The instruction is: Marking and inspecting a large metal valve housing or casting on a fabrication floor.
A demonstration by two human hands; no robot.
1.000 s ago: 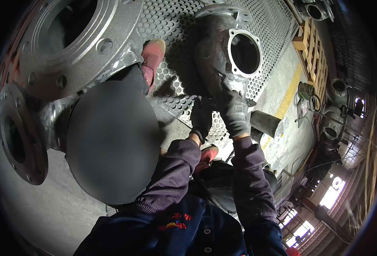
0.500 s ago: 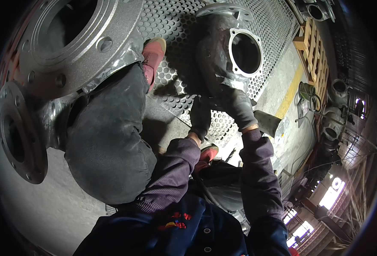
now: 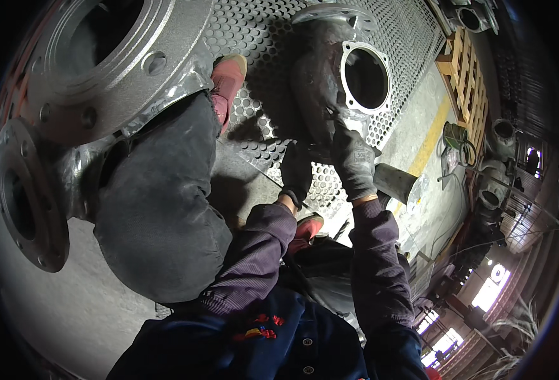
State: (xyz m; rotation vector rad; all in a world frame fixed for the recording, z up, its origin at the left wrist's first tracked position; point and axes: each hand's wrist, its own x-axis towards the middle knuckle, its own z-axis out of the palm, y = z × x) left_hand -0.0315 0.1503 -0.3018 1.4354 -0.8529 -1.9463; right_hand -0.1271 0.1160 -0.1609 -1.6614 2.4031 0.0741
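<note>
A grey metal valve body [image 3: 314,85] lies on the perforated plate ahead of me, its round flanged opening [image 3: 366,79] facing up and right. My right hand [image 3: 354,161], in a grey glove, is at the near end of this casting. Its fingers are closed and point toward the casting's lower edge; what they grip is hidden. To its left, my left hand [image 3: 297,171], also gloved, is closed beside the casting's shadowed near side, and what it holds is too dark to make out. A dark cylinder [image 3: 394,182] with a pale end sits just right of my right hand.
A large flanged casting [image 3: 121,88] stands close at the left, with a dark cloth-covered form [image 3: 159,209] against it. The perforated metal plate [image 3: 247,31] spreads under the valve body. A wooden pallet [image 3: 466,82] and more castings [image 3: 493,183] are at the right.
My right hand has shifted slightly left and turned, so more of the glove's back shows. My left hand and the valve body have hardly moved.
</note>
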